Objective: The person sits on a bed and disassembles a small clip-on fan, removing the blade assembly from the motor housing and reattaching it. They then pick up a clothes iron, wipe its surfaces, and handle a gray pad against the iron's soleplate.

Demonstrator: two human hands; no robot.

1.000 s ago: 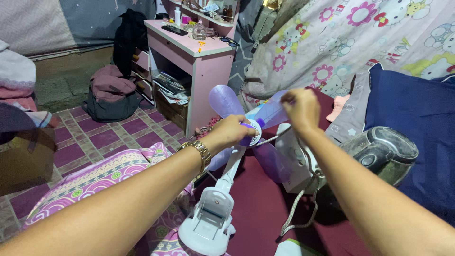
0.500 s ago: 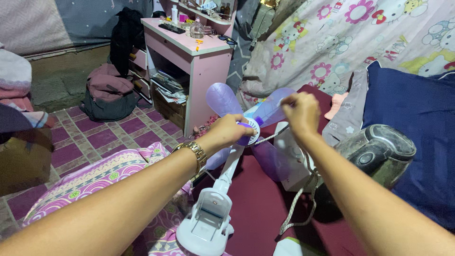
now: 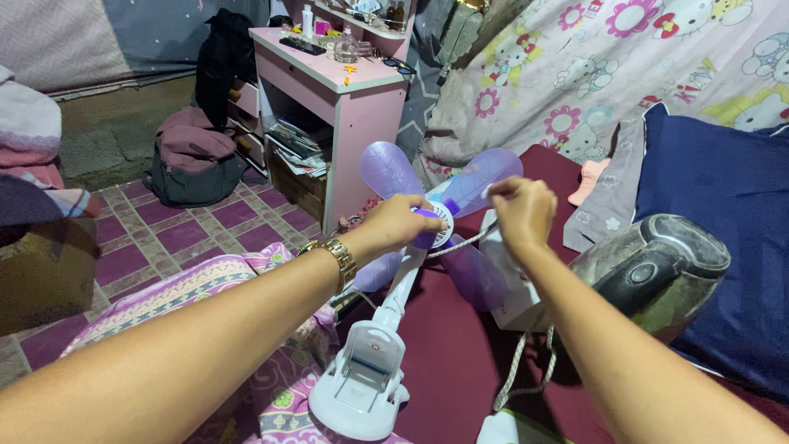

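The left hand [image 3: 403,226] is clamped on the hub of a small white fan [image 3: 427,230] with purple blades, held above the maroon bed [image 3: 460,362]. The right hand [image 3: 522,212] pinches shut on one blade [image 3: 481,177] at its tip. This looks like working the blade on the hub; the left must hold steady against any pull or twist.

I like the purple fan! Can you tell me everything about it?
The fan has see-through purple plastic blades around a white hub, with no guard in view. A white stem runs down to a white clip base, lying tilted over the maroon cloth. The left hand grips the hub; the right hand pinches by the upper right blade.
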